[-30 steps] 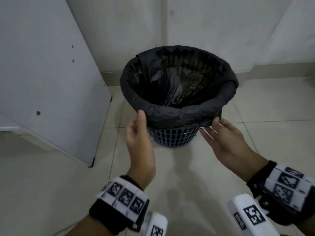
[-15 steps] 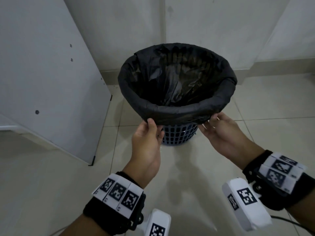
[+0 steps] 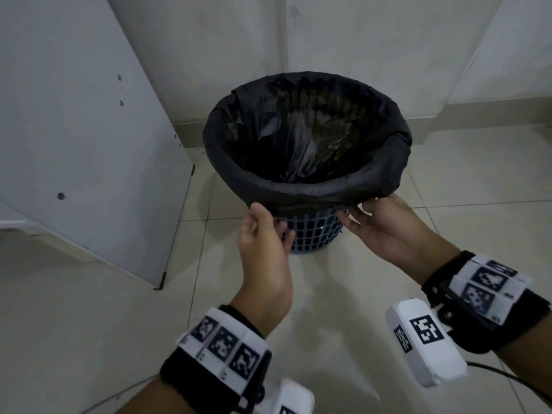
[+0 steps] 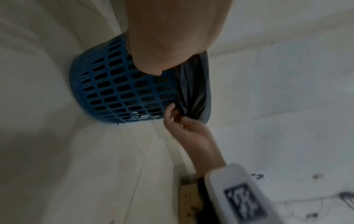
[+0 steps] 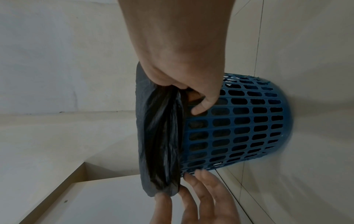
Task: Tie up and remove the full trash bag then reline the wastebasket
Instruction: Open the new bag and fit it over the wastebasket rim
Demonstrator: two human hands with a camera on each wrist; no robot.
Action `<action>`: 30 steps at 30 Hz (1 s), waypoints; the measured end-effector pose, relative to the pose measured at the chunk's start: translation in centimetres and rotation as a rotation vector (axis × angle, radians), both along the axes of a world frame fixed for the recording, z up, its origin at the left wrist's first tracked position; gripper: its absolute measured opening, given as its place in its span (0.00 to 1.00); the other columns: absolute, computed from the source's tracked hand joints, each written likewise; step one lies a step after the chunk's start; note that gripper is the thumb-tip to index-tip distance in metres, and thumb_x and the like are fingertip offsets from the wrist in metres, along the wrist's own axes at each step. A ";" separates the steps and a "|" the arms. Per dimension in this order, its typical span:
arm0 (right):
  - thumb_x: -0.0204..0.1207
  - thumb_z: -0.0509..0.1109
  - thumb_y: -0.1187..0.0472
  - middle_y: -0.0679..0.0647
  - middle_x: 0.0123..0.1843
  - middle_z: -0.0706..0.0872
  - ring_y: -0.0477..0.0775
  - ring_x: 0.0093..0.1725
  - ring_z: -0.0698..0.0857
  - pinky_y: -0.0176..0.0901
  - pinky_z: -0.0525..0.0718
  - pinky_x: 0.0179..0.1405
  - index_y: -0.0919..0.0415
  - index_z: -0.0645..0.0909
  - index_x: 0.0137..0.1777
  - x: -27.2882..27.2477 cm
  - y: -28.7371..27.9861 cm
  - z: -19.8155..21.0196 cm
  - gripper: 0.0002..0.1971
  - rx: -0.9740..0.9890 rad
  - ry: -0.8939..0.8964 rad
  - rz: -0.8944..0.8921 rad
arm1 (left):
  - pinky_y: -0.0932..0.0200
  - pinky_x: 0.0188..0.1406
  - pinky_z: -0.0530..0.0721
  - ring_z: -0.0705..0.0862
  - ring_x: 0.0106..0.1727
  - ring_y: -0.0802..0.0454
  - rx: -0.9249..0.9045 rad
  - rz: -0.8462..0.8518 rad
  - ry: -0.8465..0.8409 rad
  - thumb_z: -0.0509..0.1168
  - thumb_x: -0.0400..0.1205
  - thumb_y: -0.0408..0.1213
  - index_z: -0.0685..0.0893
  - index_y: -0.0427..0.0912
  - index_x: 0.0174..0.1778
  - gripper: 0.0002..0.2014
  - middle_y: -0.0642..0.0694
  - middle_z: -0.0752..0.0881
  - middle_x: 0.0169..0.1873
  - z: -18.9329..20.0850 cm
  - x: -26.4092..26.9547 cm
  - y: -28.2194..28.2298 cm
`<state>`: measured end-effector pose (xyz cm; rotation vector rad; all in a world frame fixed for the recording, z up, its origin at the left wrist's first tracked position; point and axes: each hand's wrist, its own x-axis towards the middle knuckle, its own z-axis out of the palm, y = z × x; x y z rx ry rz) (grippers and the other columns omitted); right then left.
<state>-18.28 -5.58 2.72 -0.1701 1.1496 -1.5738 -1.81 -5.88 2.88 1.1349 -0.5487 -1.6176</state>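
A blue mesh wastebasket (image 3: 310, 231) stands on the tiled floor, lined with a black trash bag (image 3: 298, 138) whose top is folded down over the rim. My left hand (image 3: 268, 222) is at the front-left of the fold, with the thumb on the hem and straight fingers (image 5: 191, 189) against the mesh below it. My right hand (image 3: 355, 210) is at the front-right, its fingers (image 4: 172, 112) curled under the hem and pinching the plastic. In the right wrist view the bag's fold (image 5: 161, 136) hangs over the basket wall (image 5: 239, 125). What is inside the bag is too dark to make out.
A white board (image 3: 74, 144) leans at the left, its lower corner close to the basket. Walls meet in a corner right behind the basket. Pale floor tiles (image 3: 463, 240) stretch to the right and towards me. A thin cable (image 3: 507, 377) trails from my right wrist.
My left hand has moved right from beside the basket to the bag's hem. My right hand's fingers have gone from flat under the fold to curled on it.
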 end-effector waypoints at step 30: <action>0.89 0.56 0.67 0.57 0.49 0.86 0.52 0.51 0.85 0.49 0.87 0.55 0.64 0.81 0.52 3.4 1.1 1.3 0.11 0.057 -0.004 -0.083 | 0.54 0.64 0.83 0.86 0.57 0.52 0.073 0.048 -0.131 0.63 0.89 0.46 0.69 0.56 0.77 0.20 0.49 0.86 0.57 0.4 -1.7 1.3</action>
